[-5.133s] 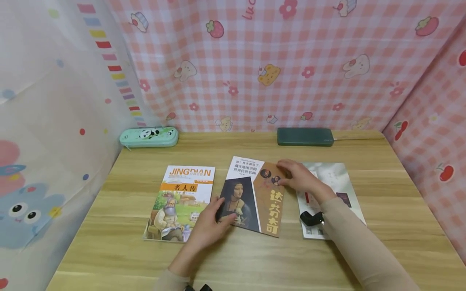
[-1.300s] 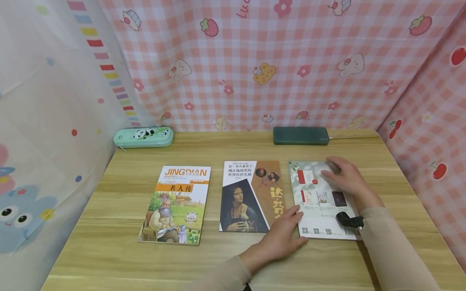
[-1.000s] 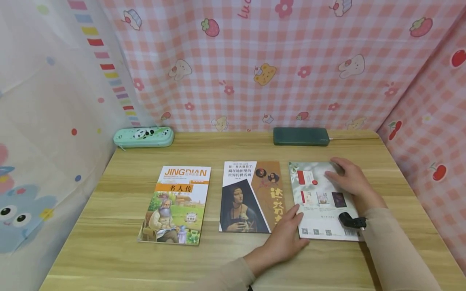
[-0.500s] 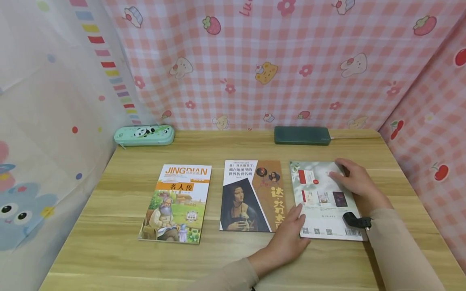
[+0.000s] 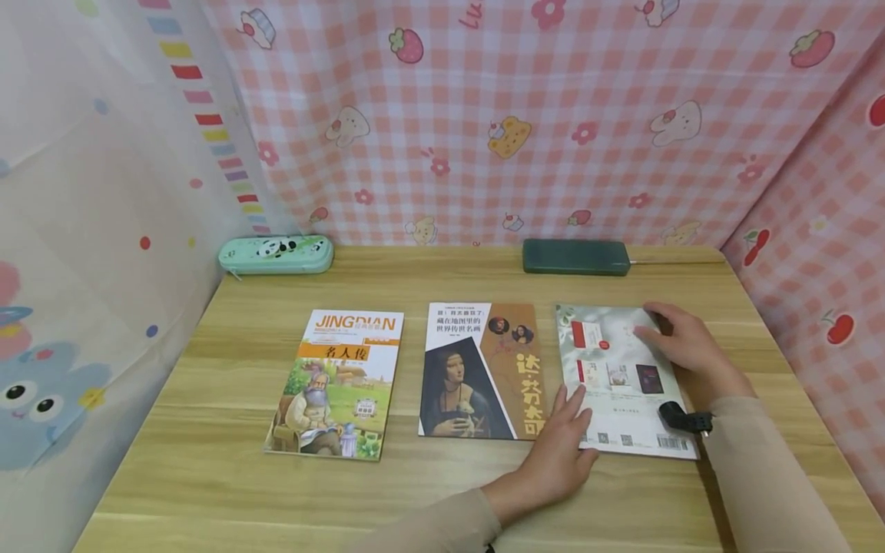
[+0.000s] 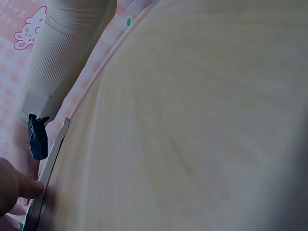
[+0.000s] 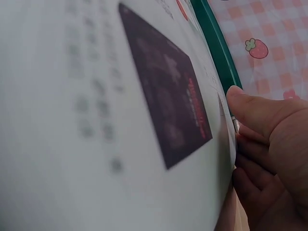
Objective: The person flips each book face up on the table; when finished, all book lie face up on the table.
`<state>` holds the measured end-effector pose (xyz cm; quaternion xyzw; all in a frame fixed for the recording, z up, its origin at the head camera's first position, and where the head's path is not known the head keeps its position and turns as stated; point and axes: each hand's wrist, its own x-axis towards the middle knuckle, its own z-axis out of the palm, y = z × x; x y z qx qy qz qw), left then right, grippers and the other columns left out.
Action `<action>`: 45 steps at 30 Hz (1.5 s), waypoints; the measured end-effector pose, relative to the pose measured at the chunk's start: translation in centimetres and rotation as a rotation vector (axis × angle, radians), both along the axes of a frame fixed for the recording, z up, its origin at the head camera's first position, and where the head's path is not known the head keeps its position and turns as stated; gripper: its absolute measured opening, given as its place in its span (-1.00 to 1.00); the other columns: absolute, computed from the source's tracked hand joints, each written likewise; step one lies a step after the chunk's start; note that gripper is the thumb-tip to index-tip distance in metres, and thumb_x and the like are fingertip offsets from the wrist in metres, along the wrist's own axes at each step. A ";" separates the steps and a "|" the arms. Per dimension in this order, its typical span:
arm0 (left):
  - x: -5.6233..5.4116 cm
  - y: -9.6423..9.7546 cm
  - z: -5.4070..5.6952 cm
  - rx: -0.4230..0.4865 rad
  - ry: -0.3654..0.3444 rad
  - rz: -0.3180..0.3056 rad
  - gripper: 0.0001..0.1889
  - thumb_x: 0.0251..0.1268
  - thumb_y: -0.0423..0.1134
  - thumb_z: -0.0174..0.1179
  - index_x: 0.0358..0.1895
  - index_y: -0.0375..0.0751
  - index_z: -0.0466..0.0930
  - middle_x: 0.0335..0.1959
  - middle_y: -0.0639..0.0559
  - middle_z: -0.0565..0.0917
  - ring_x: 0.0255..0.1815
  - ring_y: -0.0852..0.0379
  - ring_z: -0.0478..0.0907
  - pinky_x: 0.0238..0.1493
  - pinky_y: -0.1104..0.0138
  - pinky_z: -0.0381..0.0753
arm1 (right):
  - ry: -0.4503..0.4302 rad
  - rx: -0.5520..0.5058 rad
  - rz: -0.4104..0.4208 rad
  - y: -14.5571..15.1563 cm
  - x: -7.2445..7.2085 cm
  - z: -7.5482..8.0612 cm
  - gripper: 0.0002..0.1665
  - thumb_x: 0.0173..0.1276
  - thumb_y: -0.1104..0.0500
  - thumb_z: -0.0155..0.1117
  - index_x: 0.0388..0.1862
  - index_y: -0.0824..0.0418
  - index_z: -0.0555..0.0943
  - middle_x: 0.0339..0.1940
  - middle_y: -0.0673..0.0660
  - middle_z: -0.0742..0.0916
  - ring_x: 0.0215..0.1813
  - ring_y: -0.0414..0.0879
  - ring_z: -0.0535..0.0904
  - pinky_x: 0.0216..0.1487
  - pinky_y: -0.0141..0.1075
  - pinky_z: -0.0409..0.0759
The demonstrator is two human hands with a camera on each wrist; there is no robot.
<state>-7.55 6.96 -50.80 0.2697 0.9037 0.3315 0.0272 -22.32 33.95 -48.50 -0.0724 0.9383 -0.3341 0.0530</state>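
A pale green-and-white book (image 5: 625,418), its back cover with barcode facing up, lies on the right of the table. At its lower left corner my left hand (image 5: 556,461) rests with fingers spread, touching the edge. My right hand (image 5: 694,357) holds the book's upper right edge, thumb on the cover; the right wrist view shows the other fingers bent along the edge. Left of it lies a brown-and-white book with a portrait of a woman (image 5: 452,384). Farther left is a JINGDIAN book (image 5: 332,384) with a bearded man on its cover.
A mint panda pencil case (image 5: 276,255) stands at the back left of the wooden table (image 5: 228,499). A dark green case (image 5: 575,257) sits at the back right. Checked and patterned cloth (image 5: 442,92) hangs around the back and sides.
Earlier, both hands were on the portrait book, which lay tilted; it now lies straight. The hands moved right to the pale book, which has shifted slightly right. The left fingers have spread.
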 end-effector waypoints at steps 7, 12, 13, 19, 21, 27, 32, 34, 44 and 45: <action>-0.1 0.5 0.0 -0.049 0.036 0.003 -0.41 0.23 -0.18 0.41 0.30 -0.34 0.54 0.54 -0.20 0.28 0.59 -0.22 0.08 0.54 0.15 0.19 | 0.017 0.037 -0.014 1.1 0.1 -0.1 -0.27 0.53 0.01 0.24 0.45 0.45 0.33 0.39 0.56 0.41 0.43 0.50 0.25 0.39 0.37 0.22; -0.3 0.8 0.2 -0.074 0.020 0.004 -0.41 0.24 -0.17 0.41 0.31 -0.31 0.53 0.54 -0.17 0.29 0.60 -0.19 0.07 0.54 0.13 0.19 | 0.061 0.041 -0.003 1.9 0.3 -0.3 -0.30 0.49 0.03 0.29 0.40 0.46 0.39 0.33 0.55 0.47 0.37 0.47 0.32 0.34 0.37 0.27; -0.4 0.9 0.3 -0.081 0.019 0.005 -0.42 0.25 -0.17 0.41 0.31 -0.30 0.53 0.53 -0.17 0.29 0.60 -0.18 0.07 0.54 0.14 0.19 | 0.067 0.042 -0.003 2.1 0.3 -0.4 -0.30 0.49 0.03 0.30 0.39 0.46 0.40 0.32 0.55 0.48 0.35 0.46 0.34 0.33 0.38 0.27; -1.0 1.1 0.6 -0.146 0.012 -0.013 -0.40 0.27 -0.11 0.41 0.32 -0.28 0.53 0.53 -0.14 0.31 0.60 -0.15 0.08 0.54 0.20 0.18 | 0.064 0.059 -0.011 2.7 0.4 -0.5 -0.31 0.50 0.01 0.28 0.38 0.46 0.41 0.29 0.55 0.50 0.26 0.42 0.41 0.28 0.36 0.34; -1.2 1.1 0.7 -0.160 0.005 -0.022 -0.39 0.27 -0.10 0.41 0.33 -0.28 0.52 0.53 -0.13 0.31 0.60 -0.13 0.08 0.54 0.22 0.18 | 0.047 0.052 -0.017 2.8 0.4 -0.5 -0.31 0.51 -0.01 0.26 0.39 0.45 0.40 0.29 0.54 0.50 0.24 0.42 0.43 0.27 0.36 0.36; -1.7 1.1 0.6 -0.155 -0.016 -0.056 -0.38 0.29 -0.08 0.39 0.36 -0.29 0.50 0.55 -0.10 0.28 0.61 -0.11 0.05 0.55 0.28 0.13 | -0.030 -0.010 -0.062 3.1 0.7 -0.3 -0.34 0.59 -0.04 0.11 0.43 0.40 0.38 0.33 0.53 0.47 0.29 0.43 0.40 0.29 0.38 0.35; -1.8 1.0 0.5 -0.123 -0.025 -0.065 -0.39 0.31 -0.08 0.37 0.35 -0.29 0.50 0.55 -0.10 0.27 0.61 -0.11 0.05 0.55 0.28 0.11 | -0.027 -0.074 -0.088 3.4 0.8 -0.4 -0.47 0.64 0.07 0.01 0.40 0.39 0.41 0.35 0.50 0.47 0.30 0.38 0.38 0.29 0.29 0.39; -1.8 0.9 0.5 -0.116 -0.025 -0.064 -0.39 0.31 -0.08 0.37 0.35 -0.29 0.50 0.55 -0.10 0.28 0.61 -0.11 0.05 0.56 0.28 0.11 | 0.009 -0.088 -0.081 3.7 0.8 -0.4 -0.54 0.64 0.19 -0.04 0.36 0.41 0.45 0.35 0.48 0.48 0.31 0.36 0.37 0.34 -0.01 0.45; -1.8 0.6 0.3 -0.126 -0.021 -0.083 -0.38 0.34 -0.07 0.33 0.38 -0.31 0.47 0.56 -0.09 0.26 0.61 -0.12 0.04 0.56 0.30 0.08 | 0.043 -0.186 0.066 6.3 1.0 -0.8 -0.46 0.37 0.57 0.16 0.33 0.56 0.42 0.18 0.53 0.59 -0.06 -0.62 0.47 -0.22 -0.61 0.55; -1.9 0.5 0.3 -0.125 -0.021 -0.088 -0.38 0.34 -0.08 0.33 0.38 -0.31 0.46 0.57 -0.09 0.25 0.61 -0.12 0.04 0.56 0.30 0.08 | 0.031 -0.208 0.073 6.6 1.1 -0.9 -0.45 0.36 0.57 0.17 0.34 0.57 0.40 0.16 0.43 0.64 -0.07 -0.61 0.49 -0.23 -0.58 0.57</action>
